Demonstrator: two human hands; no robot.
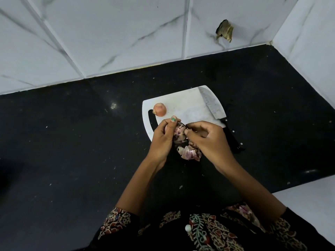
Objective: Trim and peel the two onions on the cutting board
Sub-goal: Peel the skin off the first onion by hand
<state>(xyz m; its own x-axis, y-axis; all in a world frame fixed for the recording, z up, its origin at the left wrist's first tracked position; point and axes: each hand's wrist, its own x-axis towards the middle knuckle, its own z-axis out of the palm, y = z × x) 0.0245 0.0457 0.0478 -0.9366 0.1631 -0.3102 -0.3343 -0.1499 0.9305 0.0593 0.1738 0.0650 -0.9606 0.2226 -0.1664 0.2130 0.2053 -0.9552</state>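
Observation:
One onion in its pale orange skin lies on the left part of the white cutting board. A second onion, purple and white with skin partly off, is gripped in my left hand just above the board's near edge. My right hand pinches a strip of that onion's skin with thumb and fingers. Loose peels lie in a small heap on the counter below both hands. A knife lies along the board's right side, its blade on the board and its black handle on the counter.
The black stone counter extends wide to the left and in front. White marble-pattern wall tiles stand behind and at the right, with a broken hole in one. A pale surface adjoins the counter at lower right.

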